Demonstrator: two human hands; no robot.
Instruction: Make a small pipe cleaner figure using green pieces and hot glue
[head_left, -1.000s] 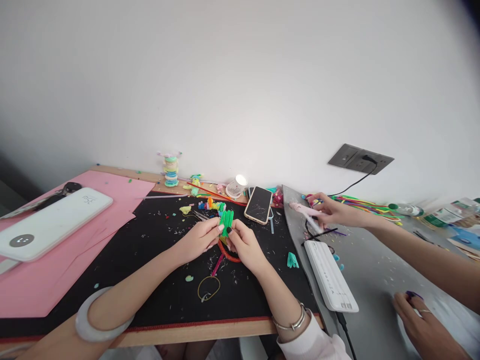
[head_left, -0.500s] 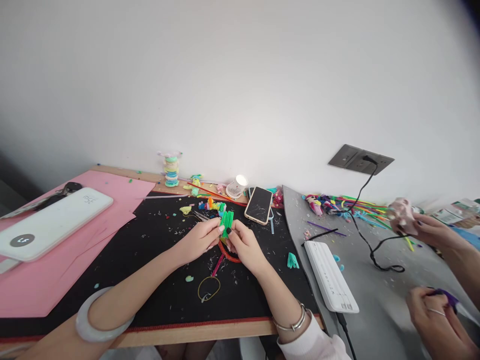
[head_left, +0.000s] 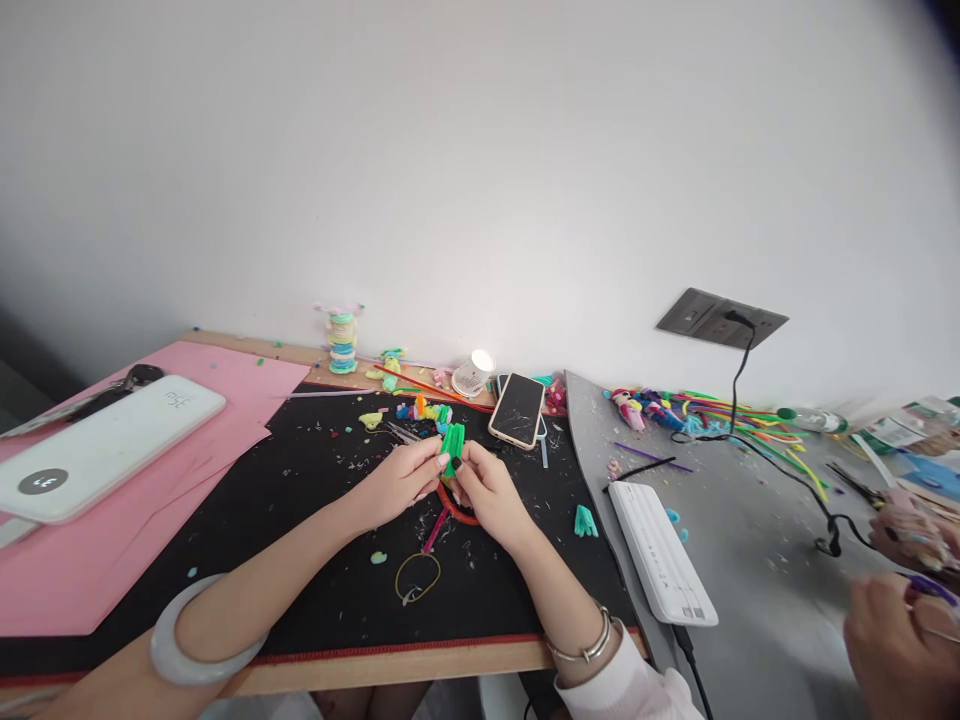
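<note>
My left hand point(head_left: 397, 483) and my right hand point(head_left: 489, 490) meet over the black mat point(head_left: 300, 560), both pinched on a folded bundle of green pipe cleaner point(head_left: 452, 443). The bundle stands upright between the fingertips. Just beneath the hands lie a red pipe-cleaner loop point(head_left: 459, 512) and a pink stem point(head_left: 433, 532). A thin yellow wire ring point(head_left: 418, 577) rests on the mat nearer to me. A pale bangle circles my left forearm and silver bracelets my right wrist.
A phone point(head_left: 517, 409), a small lit lamp point(head_left: 473, 374) and coloured craft pieces sit behind the hands. White power banks lie at left point(head_left: 105, 442) and right point(head_left: 661, 551). Pink paper point(head_left: 90, 560) covers the left. Another person's hands point(head_left: 904, 610) work at far right near pipe cleaners point(head_left: 720, 415).
My hands have stayed on the green bundle. The other person's hand has drawn back from the far pile to the right edge, pulling the black cable with it.
</note>
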